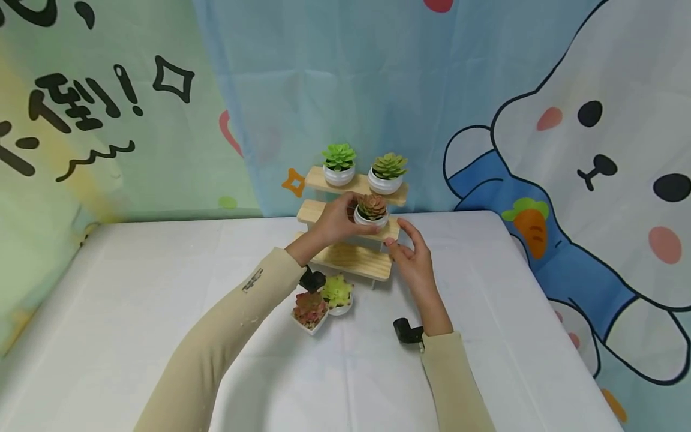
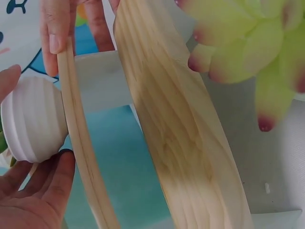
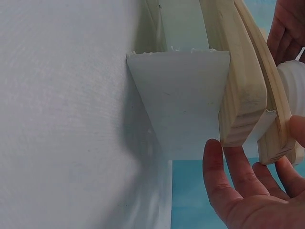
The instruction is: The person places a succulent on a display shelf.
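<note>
A three-tier wooden stand (image 1: 351,259) has pale boards on whitish supports. On its middle board is a white ribbed pot (image 2: 35,119) with a reddish-brown succulent (image 1: 372,206). My left hand (image 1: 341,217) holds this pot between thumb and fingers, its base against the board. My right hand (image 1: 414,261) grips the right end of the middle board, thumb at its front edge and fingers around the end. In the right wrist view, the right hand's fingers (image 3: 243,174) lie along the board ends.
Two potted green succulents, one bright (image 1: 339,157) and one duller (image 1: 390,166), stand on the top board. In front of the stand, a red succulent (image 1: 310,309) and a yellow-green one (image 1: 337,290) sit on the white tablecloth (image 1: 135,300). A printed curtain (image 1: 345,72) hangs behind.
</note>
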`<state>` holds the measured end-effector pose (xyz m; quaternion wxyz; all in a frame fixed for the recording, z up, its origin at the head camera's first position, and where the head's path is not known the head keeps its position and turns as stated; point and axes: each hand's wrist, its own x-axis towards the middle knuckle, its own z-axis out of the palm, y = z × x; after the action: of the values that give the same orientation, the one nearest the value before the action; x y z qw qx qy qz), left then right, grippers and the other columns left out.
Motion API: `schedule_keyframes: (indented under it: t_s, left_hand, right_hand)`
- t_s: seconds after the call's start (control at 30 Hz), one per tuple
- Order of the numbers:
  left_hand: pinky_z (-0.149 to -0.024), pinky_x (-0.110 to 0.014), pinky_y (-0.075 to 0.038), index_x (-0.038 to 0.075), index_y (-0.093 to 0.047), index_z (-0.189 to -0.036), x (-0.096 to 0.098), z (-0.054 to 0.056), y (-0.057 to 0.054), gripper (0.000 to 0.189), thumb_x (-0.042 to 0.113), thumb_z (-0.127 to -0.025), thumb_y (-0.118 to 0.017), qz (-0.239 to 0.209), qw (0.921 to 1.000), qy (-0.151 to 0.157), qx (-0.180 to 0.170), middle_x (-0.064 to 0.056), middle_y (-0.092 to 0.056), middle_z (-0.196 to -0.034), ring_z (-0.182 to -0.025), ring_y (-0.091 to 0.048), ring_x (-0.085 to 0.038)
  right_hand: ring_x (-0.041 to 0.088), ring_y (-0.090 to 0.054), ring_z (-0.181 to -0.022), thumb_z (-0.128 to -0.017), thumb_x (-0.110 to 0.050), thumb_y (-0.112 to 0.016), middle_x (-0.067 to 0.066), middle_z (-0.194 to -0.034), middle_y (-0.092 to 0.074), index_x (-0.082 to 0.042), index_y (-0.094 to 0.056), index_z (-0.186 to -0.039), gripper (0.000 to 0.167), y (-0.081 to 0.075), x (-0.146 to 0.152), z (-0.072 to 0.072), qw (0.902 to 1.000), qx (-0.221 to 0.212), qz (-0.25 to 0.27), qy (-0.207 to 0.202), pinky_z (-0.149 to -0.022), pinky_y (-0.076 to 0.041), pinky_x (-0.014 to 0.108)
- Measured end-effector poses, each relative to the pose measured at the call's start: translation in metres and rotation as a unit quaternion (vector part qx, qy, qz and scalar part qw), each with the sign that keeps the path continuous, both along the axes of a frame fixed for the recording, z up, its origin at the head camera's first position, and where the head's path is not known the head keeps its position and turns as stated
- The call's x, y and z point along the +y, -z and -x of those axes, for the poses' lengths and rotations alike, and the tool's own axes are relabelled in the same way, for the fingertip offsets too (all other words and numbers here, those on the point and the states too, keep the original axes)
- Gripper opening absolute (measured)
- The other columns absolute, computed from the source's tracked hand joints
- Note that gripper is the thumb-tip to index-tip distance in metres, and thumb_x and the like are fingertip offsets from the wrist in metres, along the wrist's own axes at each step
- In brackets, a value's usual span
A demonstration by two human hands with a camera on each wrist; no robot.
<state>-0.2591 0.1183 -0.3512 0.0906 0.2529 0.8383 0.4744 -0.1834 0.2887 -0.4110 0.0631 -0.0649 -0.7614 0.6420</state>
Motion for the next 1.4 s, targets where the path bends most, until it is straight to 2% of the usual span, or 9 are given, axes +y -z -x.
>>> schedule_keyframes:
  t_s: [0.2, 0.33, 0.47, 0.6, 0.77, 0.9, 1.07, 1.4]
  left_hand:
    - [-0.092, -0.034, -0.05, 0.001, -0.042, -0.14, -0.006, -0.002, 0.0, 0.071, 0.022, -0.084, -0.079, -0.002, 0.9999, -0.002, -0.01, -0.018, -0.057, -0.13, -0.116, -0.057, -0.027]
    - [-0.098, -0.035, -0.049, 0.004, -0.037, -0.143, -0.011, -0.004, 0.0, 0.077, 0.024, -0.083, -0.079, -0.013, 0.9996, -0.009, -0.024, -0.019, -0.054, -0.133, -0.12, -0.056, -0.029]
    - [-0.1, -0.036, -0.049, 0.007, -0.036, -0.145, -0.017, -0.008, 0.002, 0.078, 0.025, -0.083, -0.079, -0.029, 0.9988, -0.017, -0.035, -0.019, -0.053, -0.135, -0.122, -0.056, -0.03]
    - [-0.1, -0.035, -0.048, 0.011, -0.037, -0.146, -0.027, -0.014, 0.005, 0.077, 0.024, -0.083, -0.079, -0.054, 0.9978, -0.019, -0.033, -0.016, -0.048, -0.141, -0.124, -0.053, -0.029]
    - [-0.101, -0.039, -0.048, 0.012, -0.035, -0.148, -0.041, -0.025, 0.006, 0.079, 0.025, -0.083, -0.079, -0.069, 0.9967, -0.029, -0.032, -0.012, -0.042, -0.147, -0.127, -0.05, -0.031]
    - [-0.102, -0.044, -0.046, 0.01, -0.035, -0.146, -0.053, -0.033, 0.003, 0.078, 0.026, -0.084, -0.079, -0.075, 0.9963, -0.039, -0.018, -0.014, -0.046, -0.143, -0.128, -0.049, -0.034]
    - [-0.102, -0.048, -0.045, 0.009, -0.036, -0.146, -0.069, -0.043, 0.003, 0.074, 0.023, -0.086, -0.077, -0.08, 0.9954, -0.05, 0.018, -0.017, -0.049, -0.14, -0.127, -0.051, -0.033]
    - [-0.096, -0.052, -0.046, 0.002, -0.045, -0.139, -0.092, -0.073, 0.018, 0.066, 0.016, -0.084, -0.078, -0.114, 0.9885, -0.074, 0.066, -0.016, -0.056, -0.133, -0.123, -0.053, -0.035]
  right_hand:
    - [0.019, -0.06, -0.112, -0.101, -0.018, -0.055, 0.003, -0.158, -0.029, -0.013, -0.034, -0.152, 0.055, 0.0, -0.001, 0.0, 1.0, 0.002, -0.003, 0.002, -0.083, -0.046, 0.017]
    - [0.018, -0.06, -0.113, -0.102, -0.018, -0.055, 0.003, -0.159, -0.028, -0.013, -0.033, -0.152, 0.055, 0.0, -0.001, 0.0, 1.0, 0.006, 0.0, 0.0, -0.087, -0.047, 0.024]
    - [0.016, -0.058, -0.113, -0.102, -0.018, -0.053, 0.001, -0.159, -0.027, -0.015, -0.032, -0.153, 0.055, 0.001, -0.001, 0.001, 1.0, 0.003, -0.003, 0.0, -0.091, -0.047, 0.032]
    - [0.022, -0.057, -0.117, -0.102, -0.019, -0.053, 0.001, -0.159, -0.026, -0.015, -0.031, -0.153, 0.056, 0.002, -0.001, 0.001, 1.0, -0.001, 0.001, 0.0, -0.096, -0.046, 0.038]
    - [0.032, -0.054, -0.122, -0.102, -0.02, -0.053, 0.002, -0.159, -0.026, -0.015, -0.031, -0.154, 0.057, 0.004, -0.002, 0.001, 1.0, -0.004, 0.0, -0.001, -0.096, -0.045, 0.037]
    - [0.034, -0.053, -0.123, -0.102, -0.021, -0.053, 0.002, -0.16, -0.026, -0.016, -0.031, -0.154, 0.057, 0.003, -0.002, 0.001, 1.0, -0.001, -0.002, 0.001, -0.098, -0.044, 0.038]
    - [0.033, -0.052, -0.123, -0.102, -0.021, -0.053, 0.002, -0.16, -0.024, -0.017, -0.03, -0.154, 0.057, 0.003, -0.002, 0.002, 1.0, -0.002, 0.003, 0.0, -0.101, -0.042, 0.04]
    - [0.027, -0.054, -0.12, -0.102, -0.022, -0.052, 0.0, -0.159, -0.025, -0.017, -0.029, -0.154, 0.057, 0.002, -0.003, 0.001, 0.9999, -0.009, -0.008, 0.0, -0.098, -0.043, 0.035]
